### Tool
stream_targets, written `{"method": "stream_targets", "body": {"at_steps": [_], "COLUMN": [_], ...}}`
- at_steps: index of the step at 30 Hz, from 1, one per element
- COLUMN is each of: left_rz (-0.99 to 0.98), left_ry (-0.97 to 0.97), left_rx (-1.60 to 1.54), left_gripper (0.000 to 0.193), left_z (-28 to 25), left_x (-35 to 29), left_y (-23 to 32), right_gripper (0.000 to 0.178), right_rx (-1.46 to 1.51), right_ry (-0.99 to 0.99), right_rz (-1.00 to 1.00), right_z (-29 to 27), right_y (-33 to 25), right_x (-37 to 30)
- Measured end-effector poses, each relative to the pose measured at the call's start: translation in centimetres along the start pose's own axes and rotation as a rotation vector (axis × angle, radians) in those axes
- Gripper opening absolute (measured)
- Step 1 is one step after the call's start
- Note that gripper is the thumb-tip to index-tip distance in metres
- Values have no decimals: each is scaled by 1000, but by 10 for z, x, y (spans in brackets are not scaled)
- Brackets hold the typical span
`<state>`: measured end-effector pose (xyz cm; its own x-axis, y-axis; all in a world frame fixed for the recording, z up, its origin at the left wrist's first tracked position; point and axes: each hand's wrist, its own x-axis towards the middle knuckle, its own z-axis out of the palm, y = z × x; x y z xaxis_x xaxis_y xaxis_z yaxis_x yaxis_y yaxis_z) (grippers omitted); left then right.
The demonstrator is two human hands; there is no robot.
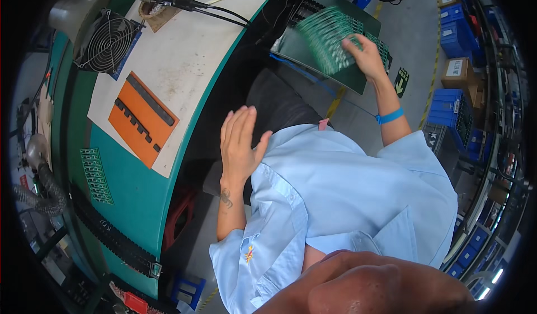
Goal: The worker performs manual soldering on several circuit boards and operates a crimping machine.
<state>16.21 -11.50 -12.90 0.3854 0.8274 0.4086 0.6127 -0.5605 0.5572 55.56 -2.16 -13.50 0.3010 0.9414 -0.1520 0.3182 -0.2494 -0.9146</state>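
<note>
My right hand (366, 56) grips a green circuit board panel (324, 42) by its edge, with thumb and fingers closed on it. The panel is smeared by motion. It is above a grey flat-topped surface (358, 83) at the far right of the bench, where more green boards (383, 48) lie partly hidden behind the panel and hand. My left hand (240, 140) is raised beside the bench edge, palm flat and fingers stretched, holding nothing. On the bench, an orange plate (137, 126) carries black strips, one long and one notched.
Another green board panel (97, 175) lies on the teal mat (134, 202). A black fan (109, 42) and a soldering iron (173, 0) with its cable are at the far left. Blue bins (447, 109) and a carton (456, 70) line the right side. A black chain-like track (112, 233) crosses the near bench.
</note>
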Motion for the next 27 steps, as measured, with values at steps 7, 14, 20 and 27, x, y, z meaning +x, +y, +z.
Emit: {"method": "stream_targets", "body": {"at_steps": [7,14,20,27], "left_rz": [-1102,-1358,-1406,-1444], "left_ry": [-557,-460,-474,-339], "left_rx": [81,-48,-81,-160], "left_gripper": [69,80,81,79], "left_z": [47,71,72,82], "left_x": [-72,-172,-170,-188], "left_y": [-114,-172,-165,-178], "right_gripper": [34,39,46,61], "right_rx": [199,-22,-76,-122], "right_ry": [271,310,135,95], "right_rz": [164,246,181,175], "right_z": [30,58,69,84], "right_y": [58,59,43,7], "right_x": [105,151,152,136]}}
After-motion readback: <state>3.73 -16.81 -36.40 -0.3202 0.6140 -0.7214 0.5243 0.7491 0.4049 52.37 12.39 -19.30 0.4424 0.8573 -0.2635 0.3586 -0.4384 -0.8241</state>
